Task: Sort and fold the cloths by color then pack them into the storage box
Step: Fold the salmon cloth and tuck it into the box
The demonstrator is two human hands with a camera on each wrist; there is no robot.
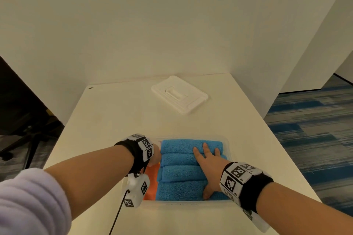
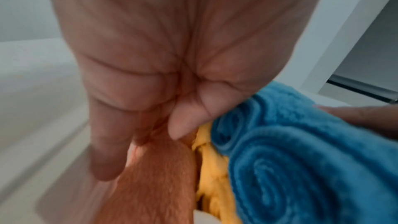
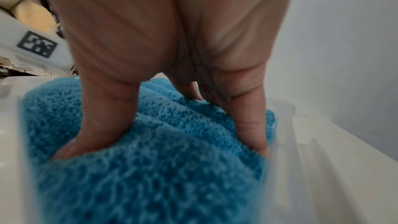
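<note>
A clear storage box stands near the table's front edge. It holds several rolled blue cloths side by side, with an orange cloth along the left wall. My right hand lies flat on the blue rolls, fingers spread and pressing down. In the right wrist view the right hand sinks into the blue cloth. My left hand reaches into the box's left side. There the left hand pinches the orange cloth between thumb and fingers. A yellow cloth is wedged beside the blue rolls.
The box's white lid lies flat at the back of the white table, near the wall. A dark office chair stands on the floor to the left. Blue carpet lies to the right of the table.
</note>
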